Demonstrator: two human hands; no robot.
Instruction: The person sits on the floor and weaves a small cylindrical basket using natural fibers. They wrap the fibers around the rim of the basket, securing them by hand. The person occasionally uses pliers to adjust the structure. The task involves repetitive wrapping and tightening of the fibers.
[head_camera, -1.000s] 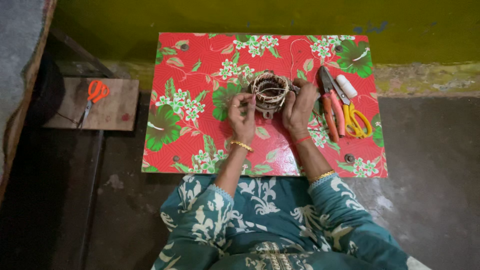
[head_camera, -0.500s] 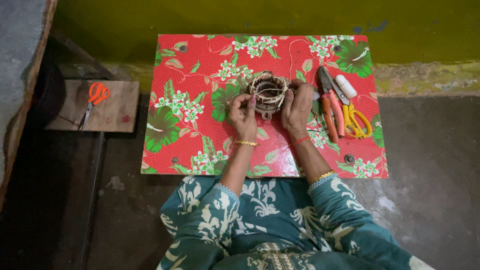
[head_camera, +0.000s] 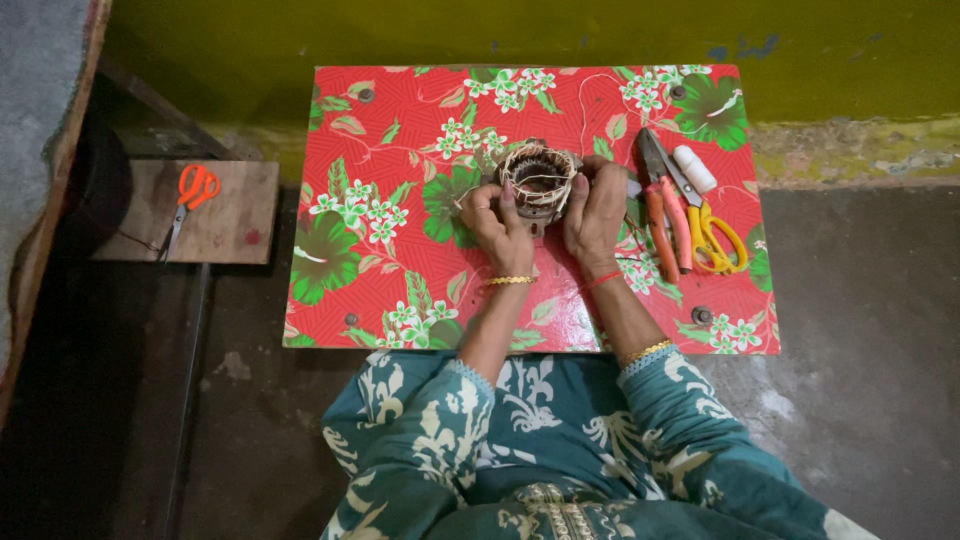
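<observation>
So both hands, left hand (head_camera: 497, 222) and right hand (head_camera: 592, 215), grip the wound stator (head_camera: 537, 180) mid-lacing, pliers (head_camera: 660, 215) just right of it.

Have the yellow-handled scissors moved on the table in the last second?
No. The yellow-handled scissors lie beside the red-handled pliers, right of both hands, as before.

Glossy plastic tablecloth (head_camera: 400, 240), matt wooden board (head_camera: 235, 225)
</observation>
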